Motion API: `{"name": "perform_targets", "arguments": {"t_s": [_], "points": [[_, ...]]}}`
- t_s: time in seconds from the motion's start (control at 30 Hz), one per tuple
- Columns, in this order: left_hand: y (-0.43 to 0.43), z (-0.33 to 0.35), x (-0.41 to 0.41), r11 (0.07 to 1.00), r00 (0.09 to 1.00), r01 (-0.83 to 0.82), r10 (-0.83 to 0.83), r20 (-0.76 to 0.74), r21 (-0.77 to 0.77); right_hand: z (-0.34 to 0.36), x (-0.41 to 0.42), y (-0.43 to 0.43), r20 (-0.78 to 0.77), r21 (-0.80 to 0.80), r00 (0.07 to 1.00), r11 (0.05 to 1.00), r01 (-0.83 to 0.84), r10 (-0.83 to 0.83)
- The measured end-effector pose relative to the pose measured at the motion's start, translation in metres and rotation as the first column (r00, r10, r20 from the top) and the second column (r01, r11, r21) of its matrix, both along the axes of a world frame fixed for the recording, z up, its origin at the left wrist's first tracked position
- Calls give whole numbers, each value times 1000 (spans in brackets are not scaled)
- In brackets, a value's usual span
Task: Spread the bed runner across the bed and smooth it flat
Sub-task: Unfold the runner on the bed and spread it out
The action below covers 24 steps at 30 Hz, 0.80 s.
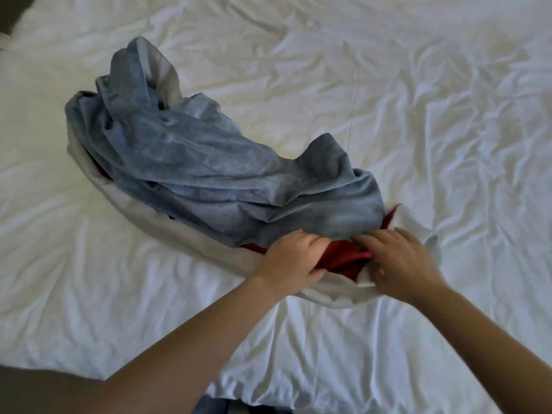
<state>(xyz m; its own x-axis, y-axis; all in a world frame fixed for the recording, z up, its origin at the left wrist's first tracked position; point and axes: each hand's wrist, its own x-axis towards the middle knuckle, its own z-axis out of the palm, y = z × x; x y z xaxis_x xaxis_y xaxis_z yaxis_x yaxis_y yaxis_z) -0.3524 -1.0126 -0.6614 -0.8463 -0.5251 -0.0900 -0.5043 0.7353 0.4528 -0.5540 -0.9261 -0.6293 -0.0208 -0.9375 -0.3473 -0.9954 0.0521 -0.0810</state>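
- Forearms, both bare, enter from the bottom edge of the view and converge on the near end of the cloth bundle.
- Left hand (294, 258): fingers curled into the cloth, gripping the red layer and the white backing at the bundle's near edge.
- Right hand (400, 261): fingers close together and nearly straight over the red fold, thumb against the white backing. The hand is slightly blurred, so whether it pinches the cloth cannot be told.
- Crumpled bed runner (209, 174) of blue-grey cloth with a white backing and a red inner layer: lies bunched on the bed, left of centre in the view. Its long axis runs diagonally, from the near-right end under the two hands to the far-left end, where a fold stands up.
- Wrinkled white sheet (418, 115): covers the bed on every side of the runner, with the creases densest at far right.
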Motion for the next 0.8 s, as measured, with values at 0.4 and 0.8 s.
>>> {"name": "perform_targets", "arguments": {"t_s": [0.4, 0.8], "points": [[57, -15, -12, 982, 989, 86, -64, 134, -168, -28, -15, 96, -108, -193, 993, 979, -73, 53], [62, -13, -44, 957, 974, 212, -224, -41, -200, -22, 2, 119, 96, 48, 919, 924, 380, -383]]}}
